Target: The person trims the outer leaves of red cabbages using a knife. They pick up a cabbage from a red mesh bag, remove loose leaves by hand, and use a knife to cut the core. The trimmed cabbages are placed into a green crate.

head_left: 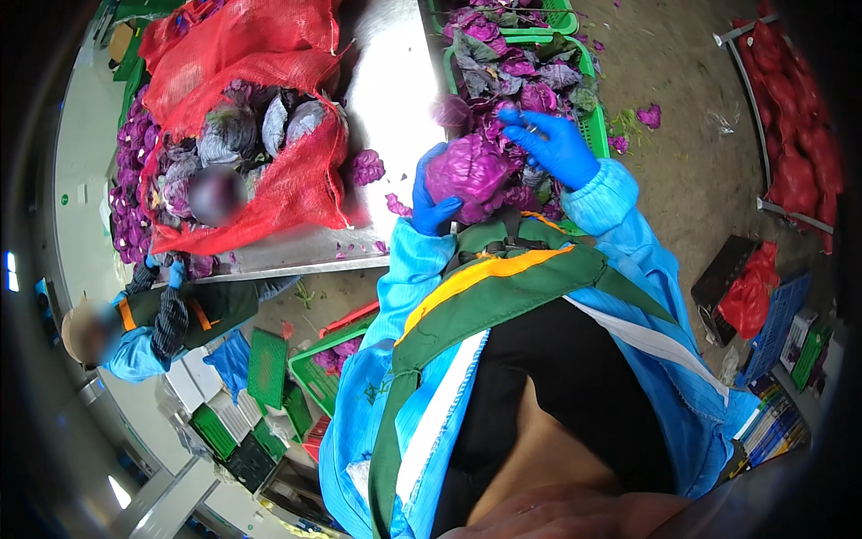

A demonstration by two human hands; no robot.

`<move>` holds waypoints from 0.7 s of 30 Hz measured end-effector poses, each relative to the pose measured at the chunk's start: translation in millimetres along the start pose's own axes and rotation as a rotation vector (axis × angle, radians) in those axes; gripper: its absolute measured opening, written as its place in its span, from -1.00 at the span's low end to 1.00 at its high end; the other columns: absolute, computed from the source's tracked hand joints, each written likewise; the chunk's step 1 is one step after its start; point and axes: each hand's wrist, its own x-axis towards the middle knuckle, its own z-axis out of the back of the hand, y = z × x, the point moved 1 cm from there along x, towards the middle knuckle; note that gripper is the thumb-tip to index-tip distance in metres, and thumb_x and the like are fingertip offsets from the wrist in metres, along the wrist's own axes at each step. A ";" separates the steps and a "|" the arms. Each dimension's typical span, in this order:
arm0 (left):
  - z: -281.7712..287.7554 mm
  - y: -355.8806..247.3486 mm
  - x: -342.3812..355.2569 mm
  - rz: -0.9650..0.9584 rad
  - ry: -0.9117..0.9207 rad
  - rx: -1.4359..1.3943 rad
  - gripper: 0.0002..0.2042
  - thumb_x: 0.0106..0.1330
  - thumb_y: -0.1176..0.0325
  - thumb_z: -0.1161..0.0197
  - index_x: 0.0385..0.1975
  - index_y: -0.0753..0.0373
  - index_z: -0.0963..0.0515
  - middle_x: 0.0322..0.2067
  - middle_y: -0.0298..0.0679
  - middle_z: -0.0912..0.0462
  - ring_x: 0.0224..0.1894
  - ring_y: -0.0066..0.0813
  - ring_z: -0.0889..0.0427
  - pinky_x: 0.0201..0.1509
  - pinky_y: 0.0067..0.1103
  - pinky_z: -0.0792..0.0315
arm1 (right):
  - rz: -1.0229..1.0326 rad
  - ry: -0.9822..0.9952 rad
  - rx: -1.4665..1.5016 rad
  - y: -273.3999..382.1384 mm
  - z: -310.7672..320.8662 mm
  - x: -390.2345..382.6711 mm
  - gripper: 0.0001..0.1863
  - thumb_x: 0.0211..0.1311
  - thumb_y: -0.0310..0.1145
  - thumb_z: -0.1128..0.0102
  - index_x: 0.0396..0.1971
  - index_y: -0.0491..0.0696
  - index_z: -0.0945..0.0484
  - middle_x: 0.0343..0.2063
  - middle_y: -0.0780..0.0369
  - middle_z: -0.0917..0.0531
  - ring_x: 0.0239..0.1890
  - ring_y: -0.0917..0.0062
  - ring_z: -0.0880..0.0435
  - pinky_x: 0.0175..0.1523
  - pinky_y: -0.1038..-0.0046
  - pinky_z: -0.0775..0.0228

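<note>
My left hand [433, 199], in a blue glove, is wrapped round the left side of a purple cabbage [469, 174]. The cabbage is shiny and mostly bare of dark outer leaves, held above the near end of a green crate. Just right of it, my right hand [555, 146], also blue-gloved, is raised with its fingers curled together. Something small and pale shows between those fingers, too unclear to name. Beneath both hands, the green crate [594, 115] is heaped with loose purple and dark cabbage leaves [539, 96].
Left of me, a metal table [388, 85] bears a red mesh sack [301, 193] spilling dark cabbages [227, 135]. Another person [171, 328] works at its near left corner. Stacked green crates [267, 368] stand below. Red sacks [790, 126] fill a rack at the far right.
</note>
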 end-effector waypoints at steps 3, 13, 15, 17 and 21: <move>-4.0 -3.5 1.8 -0.090 0.058 0.294 -0.09 -0.13 0.25 -0.53 0.24 0.34 -0.13 0.20 -0.02 -0.29 0.23 -0.17 -0.34 0.31 -0.32 -0.22 | -0.105 0.203 0.011 -3.5 -14.9 1.3 -0.57 0.23 -0.06 -0.19 -0.09 -0.10 -0.58 -0.40 0.34 -0.62 -0.46 0.72 -0.49 -0.43 0.60 -0.38; -7.6 -2.5 -0.7 -0.146 0.096 0.520 -0.11 -0.22 0.31 -0.59 0.19 0.28 -0.22 0.19 -0.03 -0.29 0.26 -0.16 -0.29 0.35 -0.30 -0.15 | -0.154 0.182 0.251 -22.5 -3.9 8.8 -0.71 0.16 -0.17 -0.28 -0.28 -0.09 -0.59 -0.50 0.30 -0.60 -0.52 0.67 -0.55 -0.41 0.59 -0.38; -4.5 1.5 -1.1 -0.125 0.091 0.487 -0.11 -0.22 0.31 -0.58 0.19 0.28 -0.22 0.20 -0.03 -0.28 0.26 -0.16 -0.28 0.35 -0.30 -0.14 | -0.170 0.197 0.301 -20.3 -0.6 10.1 -0.71 0.15 -0.16 -0.29 -0.30 -0.09 -0.58 -0.52 0.30 -0.59 -0.52 0.66 -0.55 -0.42 0.58 -0.38; -3.6 2.8 -1.4 -0.113 0.075 0.466 -0.11 -0.22 0.32 -0.59 0.19 0.27 -0.22 0.19 -0.03 -0.28 0.26 -0.16 -0.28 0.35 -0.30 -0.15 | -0.163 0.124 0.173 -21.5 -0.9 10.9 -0.71 0.16 -0.16 -0.28 -0.30 -0.09 -0.58 -0.53 0.29 -0.59 -0.52 0.66 -0.55 -0.44 0.58 -0.39; -10.2 -0.3 -1.9 -0.077 0.015 0.514 -0.09 -0.23 0.28 -0.59 0.20 0.31 -0.21 0.19 -0.03 -0.30 0.25 -0.18 -0.30 0.35 -0.32 -0.15 | -0.274 0.154 -0.002 -20.6 -7.8 5.7 -0.65 0.17 -0.20 -0.28 -0.13 -0.10 -0.58 -0.49 0.32 -0.59 -0.52 0.72 -0.53 -0.47 0.64 -0.39</move>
